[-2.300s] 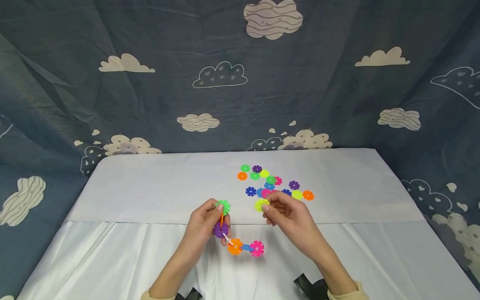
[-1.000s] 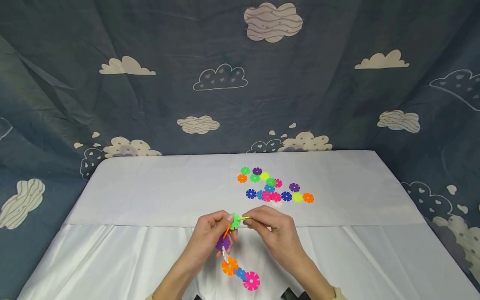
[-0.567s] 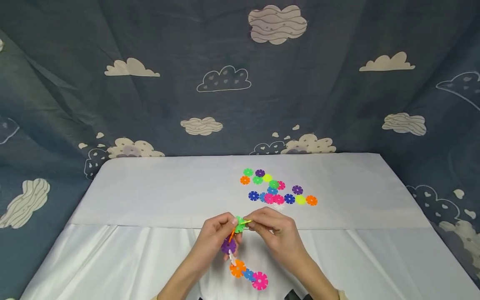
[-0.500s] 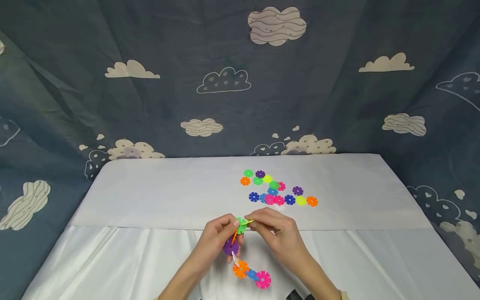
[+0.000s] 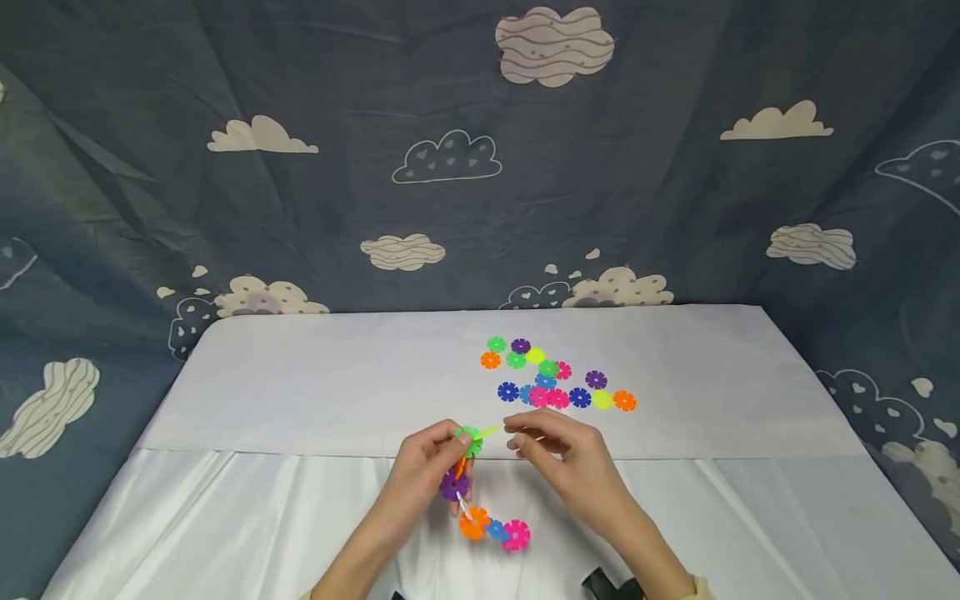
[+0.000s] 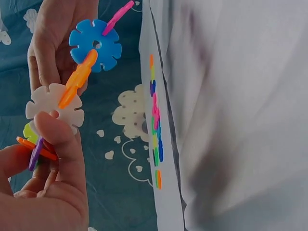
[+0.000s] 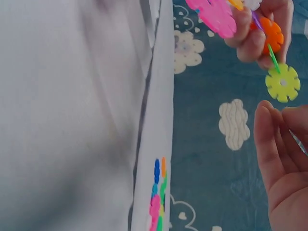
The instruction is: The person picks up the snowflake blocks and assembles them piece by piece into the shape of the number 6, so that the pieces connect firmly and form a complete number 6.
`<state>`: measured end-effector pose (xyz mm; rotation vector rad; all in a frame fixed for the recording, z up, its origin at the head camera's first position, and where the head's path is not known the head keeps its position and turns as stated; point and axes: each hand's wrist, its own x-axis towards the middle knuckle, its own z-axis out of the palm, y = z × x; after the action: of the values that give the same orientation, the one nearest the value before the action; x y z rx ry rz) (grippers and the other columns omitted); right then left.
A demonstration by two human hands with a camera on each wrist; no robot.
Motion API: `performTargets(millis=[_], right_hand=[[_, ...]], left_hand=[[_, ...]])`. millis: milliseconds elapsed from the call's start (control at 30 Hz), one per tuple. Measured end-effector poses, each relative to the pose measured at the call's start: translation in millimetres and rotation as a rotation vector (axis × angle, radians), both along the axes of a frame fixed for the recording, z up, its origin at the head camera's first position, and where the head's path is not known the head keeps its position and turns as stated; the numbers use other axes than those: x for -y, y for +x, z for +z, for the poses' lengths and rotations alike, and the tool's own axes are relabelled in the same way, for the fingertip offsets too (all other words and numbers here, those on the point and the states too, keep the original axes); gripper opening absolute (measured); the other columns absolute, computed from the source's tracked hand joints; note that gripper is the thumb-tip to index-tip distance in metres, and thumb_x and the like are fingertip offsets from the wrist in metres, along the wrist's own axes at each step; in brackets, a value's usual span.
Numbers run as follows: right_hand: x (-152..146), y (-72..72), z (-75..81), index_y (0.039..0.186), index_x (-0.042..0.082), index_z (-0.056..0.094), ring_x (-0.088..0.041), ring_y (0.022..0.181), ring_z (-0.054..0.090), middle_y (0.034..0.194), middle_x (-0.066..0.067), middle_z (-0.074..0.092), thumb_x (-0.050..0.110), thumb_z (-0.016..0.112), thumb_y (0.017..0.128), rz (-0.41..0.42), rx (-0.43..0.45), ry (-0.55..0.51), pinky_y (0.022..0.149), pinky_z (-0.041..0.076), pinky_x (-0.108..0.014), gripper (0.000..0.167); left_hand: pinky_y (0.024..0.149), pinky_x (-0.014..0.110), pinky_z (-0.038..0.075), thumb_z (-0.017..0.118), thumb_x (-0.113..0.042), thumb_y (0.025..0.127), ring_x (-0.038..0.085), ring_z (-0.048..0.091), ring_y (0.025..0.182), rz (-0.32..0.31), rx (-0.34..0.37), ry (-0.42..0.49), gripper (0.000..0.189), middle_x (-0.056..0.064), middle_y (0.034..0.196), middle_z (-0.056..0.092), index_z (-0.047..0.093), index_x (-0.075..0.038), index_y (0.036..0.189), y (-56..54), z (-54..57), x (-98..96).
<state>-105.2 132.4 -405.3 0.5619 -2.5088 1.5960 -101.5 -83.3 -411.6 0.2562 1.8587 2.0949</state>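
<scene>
My left hand (image 5: 420, 467) grips a chain of slotted snowflake discs by its upper part, around the green disc (image 5: 474, 442). Below it follow an orange one seen on edge, a purple disc (image 5: 453, 484), and a white disc (image 6: 43, 98). The tail hangs free: an orange disc (image 5: 474, 524), a blue disc (image 6: 108, 50) and a pink disc (image 5: 517, 535). A yellow disc (image 7: 282, 83) sticks out of the green one's rim at the chain's top end. Just right of it, my right hand (image 5: 573, 454) holds nothing, fingers loosely bent and apart from the disc.
Loose snowflake discs in several colours lie on the white table (image 5: 300, 383) beyond the hands, among them an orange disc (image 5: 625, 401) at the right end and a dark blue disc (image 5: 507, 392) at the left. A dark cloud-print cloth (image 5: 315, 217) hangs behind.
My right hand carried the yellow disc from near the loose discs to the green one, pressed it in, then let go and drew back slightly right. The chain's tail swung up a little.
</scene>
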Motion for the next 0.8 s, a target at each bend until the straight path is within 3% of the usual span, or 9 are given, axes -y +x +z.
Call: performTargets(millis=[167, 333, 600, 800], right_hand=[[-10, -4.7, 5.8, 0.111, 0.022, 0.071, -0.018, 0.088, 0.070, 0.104, 0.002, 0.071, 0.005, 0.068, 0.093, -0.016, 0.035, -0.007, 0.079, 0.056, -0.028, 0.025], [-23, -10.7, 9.3, 0.112, 0.022, 0.071, -0.021, 0.090, 0.070, 0.102, 0.006, 0.070, 0.011, 0.068, 0.094, -0.061, 0.070, 0.017, 0.077, 0.056, -0.026, 0.021], [-51, -26.8, 7.5, 0.116, 0.018, 0.070, -0.021, 0.095, 0.067, 0.102, 0.003, 0.071, 0.015, 0.065, 0.097, -0.093, 0.124, 0.181, 0.078, 0.055, -0.025, 0.020], [-81, -43.4, 5.5, 0.117, 0.016, 0.070, -0.019, 0.099, 0.063, 0.112, -0.001, 0.069, 0.015, 0.064, 0.097, -0.150, 0.099, 0.331, 0.081, 0.055, -0.031, 0.021]], left_hand=[[0.042, 0.024, 0.046, 0.054, -0.027, 0.103, 0.018, 0.054, 0.050, 0.054, -0.022, -0.007, 0.034, 0.016, 0.072, 0.057, 0.055, 0.005, 0.094, -2.4, 2.5, 3.5], [0.042, 0.025, 0.047, 0.054, -0.029, 0.103, 0.019, 0.053, 0.049, 0.074, -0.022, -0.008, 0.036, 0.015, 0.072, 0.056, 0.053, 0.005, 0.093, -4.3, 4.2, 5.1], [0.043, 0.023, 0.046, 0.054, -0.028, 0.103, 0.018, 0.053, 0.050, 0.088, -0.016, -0.014, 0.032, 0.021, 0.075, 0.056, 0.055, 0.003, 0.094, -4.8, 5.1, 7.5], [0.043, 0.023, 0.046, 0.053, -0.027, 0.103, 0.018, 0.054, 0.050, 0.094, -0.022, -0.019, 0.036, 0.017, 0.074, 0.056, 0.053, 0.008, 0.096, -4.9, 4.6, 11.1]])
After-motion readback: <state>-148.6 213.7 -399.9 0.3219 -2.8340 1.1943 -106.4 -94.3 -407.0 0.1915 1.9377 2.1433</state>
